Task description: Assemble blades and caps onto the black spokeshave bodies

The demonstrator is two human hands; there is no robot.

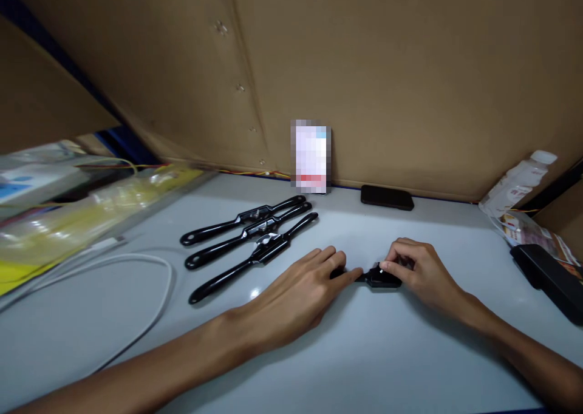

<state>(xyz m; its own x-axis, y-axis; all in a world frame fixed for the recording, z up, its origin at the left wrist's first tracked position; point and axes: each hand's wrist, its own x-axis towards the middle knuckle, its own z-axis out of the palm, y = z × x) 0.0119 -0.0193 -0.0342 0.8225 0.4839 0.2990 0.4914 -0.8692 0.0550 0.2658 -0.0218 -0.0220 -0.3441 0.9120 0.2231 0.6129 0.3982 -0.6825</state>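
A black two-handled tool (pixel 374 276) lies on the white table (pixel 346 353) between my hands. My left hand (pixel 298 292) rests flat over its left handle, fingers stretched out and pressing on it. My right hand (pixel 419 271) is curled, its fingertips pinching the tool's middle part; the right handle is hidden under that hand. Three similar black tools (pixel 248 235) with metal centres lie side by side, slanted, to the left behind my left hand.
A dark phone (pixel 387 197) lies by the cardboard back wall (pixel 387 80), next to a blurred card (pixel 311 156). A white bottle (pixel 519 183), packets and a black case (pixel 549 280) sit at right. A white cable (pixel 136 292) and plastic bags (pixel 77 217) lie at left.
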